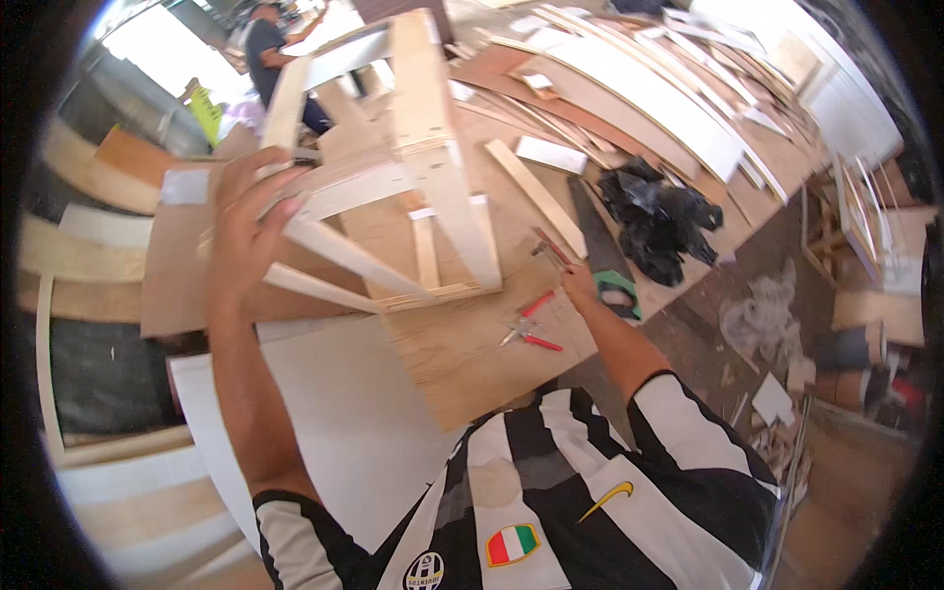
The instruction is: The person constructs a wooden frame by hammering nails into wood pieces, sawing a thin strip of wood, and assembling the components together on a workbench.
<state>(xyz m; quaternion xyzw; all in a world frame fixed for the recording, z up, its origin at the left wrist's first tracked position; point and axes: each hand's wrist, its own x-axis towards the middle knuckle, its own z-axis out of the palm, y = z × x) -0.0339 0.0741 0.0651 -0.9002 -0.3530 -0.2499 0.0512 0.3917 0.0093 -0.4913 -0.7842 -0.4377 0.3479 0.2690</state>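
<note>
A pale wooden frame (425, 108), built of nailed strips with slanting legs, stands on the workbench in front of me. My left hand (248, 202) grips its left side, with the fingers around a strip near the upper corner. In my right hand (580, 283) is a hammer (557, 248) with a reddish-brown handle, held low over the bench to the right of the frame. Pliers (531, 324) with red handles lie spread on the bench, near my right hand. Beside that hand is a handsaw (618, 293) with a green handle, its blade partly hidden.
A loose wooden strip (536, 199) and a crumpled black plastic bag (657, 218) lie on the bench. Behind them is a heap of boards (629, 93). Wood scraps (777, 401) litter the floor at right. Another person (267, 54) stands at the far left.
</note>
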